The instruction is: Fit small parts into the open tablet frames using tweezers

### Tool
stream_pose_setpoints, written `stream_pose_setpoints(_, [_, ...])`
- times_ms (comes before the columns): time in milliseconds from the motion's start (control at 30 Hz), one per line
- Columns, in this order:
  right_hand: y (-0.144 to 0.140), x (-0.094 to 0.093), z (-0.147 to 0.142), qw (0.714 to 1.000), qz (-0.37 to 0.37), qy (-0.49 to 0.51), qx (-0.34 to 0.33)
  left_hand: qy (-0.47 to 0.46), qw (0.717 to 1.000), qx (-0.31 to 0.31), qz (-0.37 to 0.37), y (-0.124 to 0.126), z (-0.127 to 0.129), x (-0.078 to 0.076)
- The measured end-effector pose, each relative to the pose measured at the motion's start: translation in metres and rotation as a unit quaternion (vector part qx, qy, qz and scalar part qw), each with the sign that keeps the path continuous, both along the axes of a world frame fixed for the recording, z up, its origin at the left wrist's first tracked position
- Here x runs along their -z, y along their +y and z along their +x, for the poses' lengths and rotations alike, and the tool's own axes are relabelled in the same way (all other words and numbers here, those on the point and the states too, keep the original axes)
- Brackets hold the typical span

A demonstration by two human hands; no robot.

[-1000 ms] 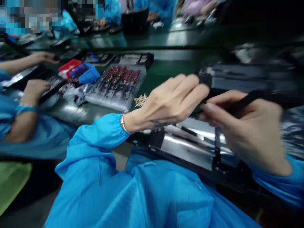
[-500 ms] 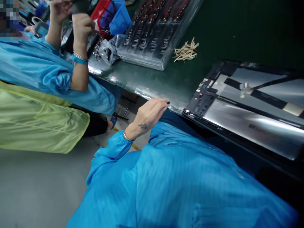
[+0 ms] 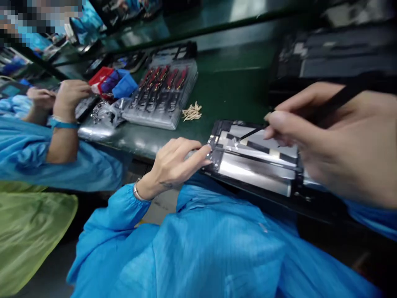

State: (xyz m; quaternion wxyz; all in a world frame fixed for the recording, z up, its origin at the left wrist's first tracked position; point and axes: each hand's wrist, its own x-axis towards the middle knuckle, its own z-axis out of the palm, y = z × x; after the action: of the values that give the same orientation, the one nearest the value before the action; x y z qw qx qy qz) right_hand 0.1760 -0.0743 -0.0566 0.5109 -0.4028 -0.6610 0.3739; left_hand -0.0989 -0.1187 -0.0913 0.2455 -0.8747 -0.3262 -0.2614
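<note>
An opened tablet (image 3: 251, 171) lies at the table's edge with its silver battery plates, black ribbon cables and circuit board bare. My left hand (image 3: 176, 165) is at its left end, thumb and forefinger closed together over the board corner; what is between the fingertips is hidden. From the right, my right hand (image 3: 344, 136) grips black tweezers (image 3: 338, 101), whose dark thin tip points down at the tablet. Near that tip a small shiny clear piece (image 3: 236, 142) sits on a ribbon cable. The right hand is partly blurred.
Beyond the left hand lies a pile of thin tan strips (image 3: 192, 111). Stacked clear trays (image 3: 151, 120) hold red and black cables. Left of them are a plastic bag (image 3: 116, 111), a blue bin (image 3: 124, 84) and a co-worker's hand (image 3: 70, 97). Dark devices (image 3: 341, 54) stand behind right.
The view has swung up and right, bringing my right hand with the tweezers into sight. My left hand has moved from the table edge onto the tablet's left end.
</note>
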Motion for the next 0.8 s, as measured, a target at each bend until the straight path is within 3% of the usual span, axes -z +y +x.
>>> stream_pose_setpoints(167, [0.006, 0.000, -0.006, 0.999, 0.037, 0.031, 0.012, 0.026, 0.995, -0.002, 0.099, 0.048, 0.063, -0.031])
stream_pose_setpoints(300, [0.011, 0.004, -0.003, 0.998, 0.045, 0.046, 0.000, -0.018, 0.994, 0.009, 0.110, 0.070, 0.078, -0.036])
stream_pose_setpoints(400, [0.019, 0.006, -0.001, 0.997, 0.069, 0.030, 0.007, -0.170, 0.981, 0.086, -0.029, 0.078, 0.074, -0.039])
stream_pose_setpoints(500, [0.028, 0.007, 0.000, 0.996, 0.084, -0.011, -0.010, -0.338, 0.904, 0.139, -0.221, 0.081, 0.073, -0.045])
stream_pose_setpoints(567, [0.031, 0.008, 0.001, 0.996, 0.084, -0.021, -0.028, -0.394, 0.860, 0.138, -0.295, 0.082, 0.075, -0.046])
stream_pose_setpoints(667, [0.031, 0.009, 0.002, 0.995, 0.090, -0.027, -0.033, -0.425, 0.833, 0.135, -0.327, 0.081, 0.078, -0.042])
stream_pose_setpoints(800, [0.027, 0.014, 0.005, 0.996, 0.085, -0.033, -0.011, -0.418, 0.845, 0.140, -0.304, 0.080, 0.080, -0.031])
